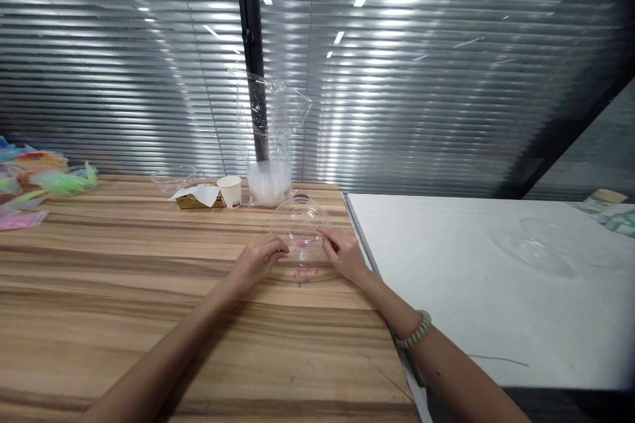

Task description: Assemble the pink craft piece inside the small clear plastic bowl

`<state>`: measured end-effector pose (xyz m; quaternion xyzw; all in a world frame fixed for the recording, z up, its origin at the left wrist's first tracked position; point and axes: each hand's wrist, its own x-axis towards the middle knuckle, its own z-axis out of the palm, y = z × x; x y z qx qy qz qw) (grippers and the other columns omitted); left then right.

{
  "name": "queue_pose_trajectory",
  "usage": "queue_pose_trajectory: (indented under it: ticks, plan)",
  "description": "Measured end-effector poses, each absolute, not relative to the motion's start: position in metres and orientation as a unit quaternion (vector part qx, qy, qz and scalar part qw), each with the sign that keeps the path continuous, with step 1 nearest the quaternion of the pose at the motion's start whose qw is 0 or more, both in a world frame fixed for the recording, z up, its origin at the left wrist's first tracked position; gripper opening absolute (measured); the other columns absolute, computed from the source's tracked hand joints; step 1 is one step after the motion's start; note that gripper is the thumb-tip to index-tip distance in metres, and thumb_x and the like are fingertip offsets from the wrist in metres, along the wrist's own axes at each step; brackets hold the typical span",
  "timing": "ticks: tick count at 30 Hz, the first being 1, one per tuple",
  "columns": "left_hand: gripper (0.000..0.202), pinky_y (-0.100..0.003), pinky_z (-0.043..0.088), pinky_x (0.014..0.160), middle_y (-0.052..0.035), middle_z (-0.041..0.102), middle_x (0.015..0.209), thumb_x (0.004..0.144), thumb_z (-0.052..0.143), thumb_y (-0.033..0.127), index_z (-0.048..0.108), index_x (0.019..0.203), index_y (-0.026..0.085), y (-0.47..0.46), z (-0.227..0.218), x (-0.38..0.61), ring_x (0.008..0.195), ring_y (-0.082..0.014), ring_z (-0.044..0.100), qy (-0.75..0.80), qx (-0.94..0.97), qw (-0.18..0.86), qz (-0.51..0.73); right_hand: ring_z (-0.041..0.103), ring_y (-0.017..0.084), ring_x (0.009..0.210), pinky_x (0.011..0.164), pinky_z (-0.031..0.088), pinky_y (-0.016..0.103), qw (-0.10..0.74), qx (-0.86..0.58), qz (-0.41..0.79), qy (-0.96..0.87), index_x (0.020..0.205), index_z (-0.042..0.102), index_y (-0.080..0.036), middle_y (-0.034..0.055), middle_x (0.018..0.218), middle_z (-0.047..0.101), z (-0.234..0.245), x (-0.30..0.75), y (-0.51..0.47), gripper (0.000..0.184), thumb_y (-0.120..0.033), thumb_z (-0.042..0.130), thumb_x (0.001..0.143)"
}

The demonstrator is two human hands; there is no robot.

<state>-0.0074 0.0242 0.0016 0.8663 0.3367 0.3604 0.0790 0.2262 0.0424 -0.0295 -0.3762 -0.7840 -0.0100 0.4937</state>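
Note:
A clear plastic dome (pixel 300 224) stands tilted on the wooden table (pixel 124 290), held between both hands. My left hand (pixel 260 259) grips its left rim with curled fingers. My right hand (pixel 343 254) pinches its right rim; a beaded bracelet sits on that wrist. Small pink pieces (pixel 302 272) lie on the table just under the dome, between my hands.
Behind the dome stand a clear plastic bag (pixel 270 138) with white contents, a white paper cup (pixel 231 190), a small brown box under a white sheet (pixel 198 196) and a clear bowl (pixel 173 178). Coloured material (pixel 44 178) lies far left. A white table (pixel 471 277) at right carries clear lids (pixel 546 244).

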Motion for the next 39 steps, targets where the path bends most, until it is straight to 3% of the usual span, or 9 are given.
queue_pose_trajectory:
  ticks: [5,12,18,25,30,39]
  plan:
    - [0.017,-0.027,0.047,0.071,-0.0052,0.065,0.084,0.092,0.047,0.019,0.063,0.087,0.017,0.028,-0.003,-0.009,0.080,-0.0157,0.059,0.331,0.852,-0.024,0.405,0.065,0.015,0.068,0.064,0.051,0.026,0.491,-0.360,-0.004,-0.793,0.108,0.065,-0.019,0.0042,0.090,0.072,-0.029,0.226,0.041,0.031,-0.014,0.043,0.086]
    - [0.022,-0.040,0.046,0.091,-0.0097,0.063,0.114,0.092,0.047,0.018,0.061,0.108,0.018,0.026,0.000,-0.006,0.110,-0.0218,0.052,0.299,0.892,-0.058,0.335,0.065,0.016,0.068,0.064,0.051,0.027,0.497,-0.384,-0.016,-0.778,0.107,0.065,-0.019,0.0056,0.091,0.072,-0.029,0.226,0.044,0.030,-0.016,0.043,0.086]
    - [0.020,-0.032,0.048,0.084,-0.0074,0.067,0.097,0.092,0.047,0.023,0.064,0.101,0.018,0.021,0.004,-0.005,0.096,-0.0185,0.058,0.300,0.901,0.039,0.310,0.062,0.015,0.061,0.061,0.050,0.026,0.510,-0.419,-0.027,-0.750,0.103,0.067,-0.018,0.0040,0.078,0.071,-0.025,0.227,0.049,0.029,-0.018,0.042,0.087]
    - [0.013,-0.025,0.045,0.077,-0.0057,0.065,0.092,0.084,0.062,0.028,0.068,0.090,0.019,0.018,-0.001,-0.003,0.085,-0.0155,0.060,0.286,0.903,0.231,0.220,0.063,0.016,0.065,0.062,0.050,0.026,0.516,-0.407,-0.031,-0.753,0.103,0.066,-0.017,0.0052,0.085,0.072,-0.026,0.226,0.047,0.029,-0.017,0.042,0.086]
    - [0.011,-0.025,0.045,0.075,-0.0058,0.064,0.090,0.084,0.061,0.026,0.068,0.088,0.018,0.017,-0.003,0.000,0.084,-0.0156,0.059,0.312,0.884,0.257,0.233,0.061,0.015,0.058,0.058,0.048,0.026,0.503,-0.423,-0.027,-0.753,0.102,0.067,-0.017,0.0042,0.075,0.071,-0.025,0.226,0.046,0.030,-0.019,0.041,0.087]
    - [0.005,-0.022,0.043,0.070,-0.0031,0.066,0.080,0.080,0.065,0.020,0.067,0.076,0.017,0.016,0.002,0.003,0.076,-0.0144,0.058,0.326,0.880,0.258,0.231,0.061,0.015,0.059,0.059,0.047,0.025,0.504,-0.415,-0.028,-0.757,0.102,0.067,-0.017,0.0041,0.078,0.071,-0.027,0.227,0.047,0.029,-0.018,0.042,0.087]
